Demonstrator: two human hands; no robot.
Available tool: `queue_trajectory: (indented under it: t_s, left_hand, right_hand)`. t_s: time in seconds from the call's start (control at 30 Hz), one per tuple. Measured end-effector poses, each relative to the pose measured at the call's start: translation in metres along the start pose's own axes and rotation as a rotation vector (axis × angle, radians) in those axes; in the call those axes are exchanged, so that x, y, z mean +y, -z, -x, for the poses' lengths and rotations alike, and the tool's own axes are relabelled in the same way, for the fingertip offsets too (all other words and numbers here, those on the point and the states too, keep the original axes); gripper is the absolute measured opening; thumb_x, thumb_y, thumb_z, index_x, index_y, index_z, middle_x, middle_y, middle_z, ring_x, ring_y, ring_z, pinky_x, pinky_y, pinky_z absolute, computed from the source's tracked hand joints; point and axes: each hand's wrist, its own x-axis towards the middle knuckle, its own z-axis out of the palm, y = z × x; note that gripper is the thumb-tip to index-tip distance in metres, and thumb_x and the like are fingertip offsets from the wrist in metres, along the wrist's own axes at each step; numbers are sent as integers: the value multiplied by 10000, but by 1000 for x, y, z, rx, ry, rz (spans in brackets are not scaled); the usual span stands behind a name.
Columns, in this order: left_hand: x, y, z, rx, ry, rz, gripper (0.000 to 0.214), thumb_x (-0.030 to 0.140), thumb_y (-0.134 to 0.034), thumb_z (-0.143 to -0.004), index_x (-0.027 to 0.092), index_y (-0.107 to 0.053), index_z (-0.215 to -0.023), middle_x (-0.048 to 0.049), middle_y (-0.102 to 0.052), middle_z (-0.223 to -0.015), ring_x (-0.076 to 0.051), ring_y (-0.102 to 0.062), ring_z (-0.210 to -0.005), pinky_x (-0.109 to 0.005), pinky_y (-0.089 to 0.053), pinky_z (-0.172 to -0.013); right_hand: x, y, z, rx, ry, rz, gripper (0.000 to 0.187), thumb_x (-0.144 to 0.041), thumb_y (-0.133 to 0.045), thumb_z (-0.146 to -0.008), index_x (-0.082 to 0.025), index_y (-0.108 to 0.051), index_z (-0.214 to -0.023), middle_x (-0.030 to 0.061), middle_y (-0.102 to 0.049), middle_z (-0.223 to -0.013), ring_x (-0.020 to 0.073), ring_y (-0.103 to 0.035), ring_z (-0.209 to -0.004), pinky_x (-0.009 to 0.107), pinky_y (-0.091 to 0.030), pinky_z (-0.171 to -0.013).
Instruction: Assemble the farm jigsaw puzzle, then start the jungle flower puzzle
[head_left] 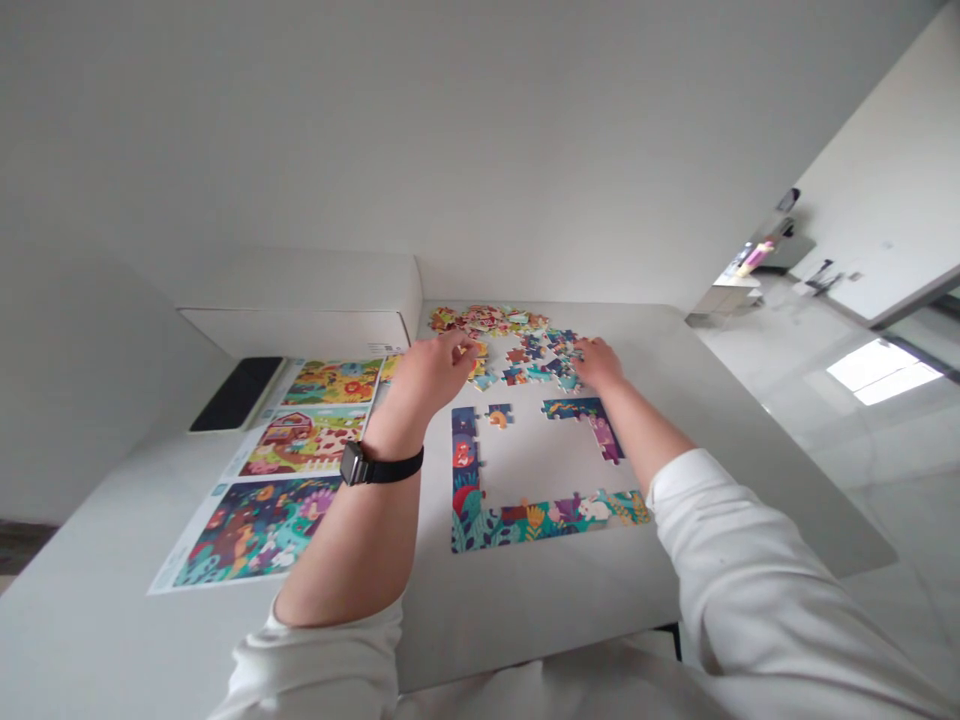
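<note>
A partly joined puzzle frame (525, 520) lies on the white table (570, 600), its bottom and left edges built and a short piece at the upper right. Beyond it lies a heap of loose puzzle pieces (517, 345). My left hand (431, 370), with a black watch on the wrist, hovers at the heap's left side, fingers curled in a pinch over a piece. My right hand (598, 362) rests on the loose pieces at the heap's right side, fingers bent down onto them. A single loose piece (499, 415) lies inside the frame.
A reference sheet (277, 470) with three colourful pictures lies to the left. A white box (315, 300) stands at the back left, a dark flat device (236, 393) beside it. The table edge runs along the right, with a glossy floor beyond.
</note>
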Motion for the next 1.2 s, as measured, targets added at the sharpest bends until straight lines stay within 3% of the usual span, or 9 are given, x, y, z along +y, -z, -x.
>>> queue_trajectory:
  t_s: [0.13,0.27,0.43,0.8,0.93,1.07,1.2]
  left_hand:
    - [1,-1,1,-3,-18,34,310,387,-549,-1007,243,-797,-1125,-90,-812,-933,-266,-718,-867,-302,-439,-716]
    - [3,-1,1,-2,-26,71,299,391,-562,-1008,238,-793,-1121,-85,-801,-897,-259,-702,-843,-299,-423,-704]
    - [5,0,2,-8,-16,71,294,393,-566,-1008,239,-795,-1111,-86,-801,-920,-254,-698,-837,-303,-421,-706]
    - [8,1,5,2,-21,81,248,368,-584,-1007,250,-783,-1099,-79,-790,-897,-263,-693,-844,-312,-412,-700]
    - [9,3,5,2,-28,100,249,373,-586,-1004,245,-784,-1085,-80,-792,-899,-258,-691,-830,-312,-412,-696]
    - [11,5,6,9,-40,116,255,378,-588,-997,249,-785,-1095,-78,-795,-905,-256,-691,-842,-312,-424,-704]
    - [16,8,7,12,-82,155,261,376,-589,-989,237,-788,-1085,-78,-794,-903,-247,-691,-854,-303,-439,-714]
  right_hand:
    - [2,6,-9,27,115,-24,322,-249,-617,-1026,-218,-764,-1311,146,-718,-1295,265,-668,-1209,368,-490,-1100]
    - [-9,12,-18,-112,242,-2,278,-330,-755,-960,-277,-810,-1228,106,-737,-1290,262,-672,-1213,367,-495,-1090]
    - [-20,16,-25,-257,231,30,499,-414,-915,-799,-263,-803,-1260,130,-722,-1330,295,-671,-1201,362,-508,-1040]
    - [-19,20,-30,-238,249,-42,354,-277,-939,-717,-251,-814,-1047,49,-791,-1171,228,-717,-1058,296,-524,-942]
    - [-20,31,-26,-188,182,-191,153,-187,-823,-807,-223,-799,-954,22,-816,-972,185,-733,-890,260,-520,-809]
    - [-22,50,-8,-104,174,-503,214,-182,-792,-825,-187,-804,-1039,39,-808,-938,175,-721,-835,274,-527,-792]
    - [-33,76,29,-68,213,-822,238,-279,-792,-847,-189,-809,-1067,30,-796,-912,163,-692,-771,300,-558,-789]
